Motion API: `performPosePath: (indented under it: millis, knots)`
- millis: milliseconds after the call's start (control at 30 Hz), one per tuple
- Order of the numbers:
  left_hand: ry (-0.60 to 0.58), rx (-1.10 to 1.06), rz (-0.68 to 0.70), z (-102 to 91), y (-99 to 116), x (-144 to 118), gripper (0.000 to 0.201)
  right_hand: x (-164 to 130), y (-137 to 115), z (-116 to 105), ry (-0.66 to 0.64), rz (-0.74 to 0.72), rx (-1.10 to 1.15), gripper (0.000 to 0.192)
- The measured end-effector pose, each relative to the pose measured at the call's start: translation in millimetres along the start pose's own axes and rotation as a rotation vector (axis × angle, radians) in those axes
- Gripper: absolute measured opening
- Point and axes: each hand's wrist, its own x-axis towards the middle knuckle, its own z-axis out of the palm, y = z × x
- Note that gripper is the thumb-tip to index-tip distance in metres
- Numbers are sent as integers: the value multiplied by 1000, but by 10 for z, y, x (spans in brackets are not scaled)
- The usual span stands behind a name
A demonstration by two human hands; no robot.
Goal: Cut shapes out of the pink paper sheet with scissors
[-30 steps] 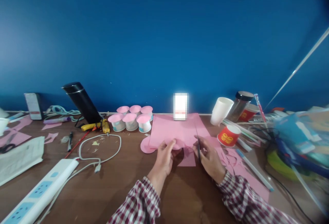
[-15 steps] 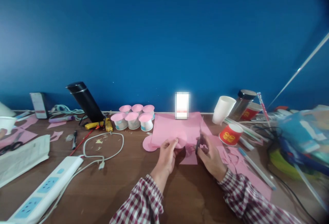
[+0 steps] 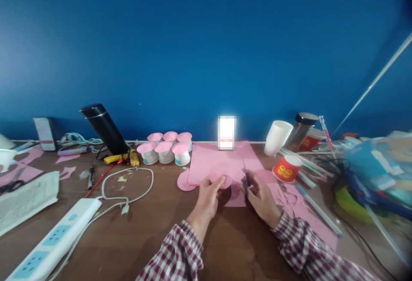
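My left hand (image 3: 206, 201) pinches a pink paper disc (image 3: 221, 171) between thumb and fingers, held above the desk. In my right hand (image 3: 262, 199) are dark-handled scissors (image 3: 246, 181), their blades pointing up and away, just right of the disc and apart from it. Behind both hands lie larger pink paper sheets (image 3: 201, 154). Another rounded pink paper piece (image 3: 184, 181) rests at their left edge. A pink paper offcut (image 3: 236, 199) lies below, between my hands.
Several pink-topped paper cups (image 3: 165, 152) stand at the back left, near a black flask (image 3: 104, 128). A white power strip (image 3: 58, 238) and cable are front left. To the right are a red paper cup (image 3: 286, 169), white cups (image 3: 278, 137) and pink paper scraps (image 3: 317, 225).
My right hand and the scissors have shifted slightly left, and the blades have tilted left. The left hand still holds the disc. The whole view has moved a little.
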Motion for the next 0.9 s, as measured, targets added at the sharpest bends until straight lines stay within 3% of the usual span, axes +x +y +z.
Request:
performPosePath:
  millis: [367, 533, 667, 900]
  knots:
    - [-28, -30, -60, 42, 42, -47, 32, -28, -95, 56, -34, -37, 147, 39]
    - [-40, -71, -10, 31, 41, -27, 30, -61, -245, 105, -54, 98, 302, 38]
    - [-75, -96, -21, 48, 74, -40, 27, -62, -260, 93, -127, 167, 360, 40]
    - [-68, -81, -43, 61, 69, -65, 31, -76, -163, 84, -293, 141, 304, 44]
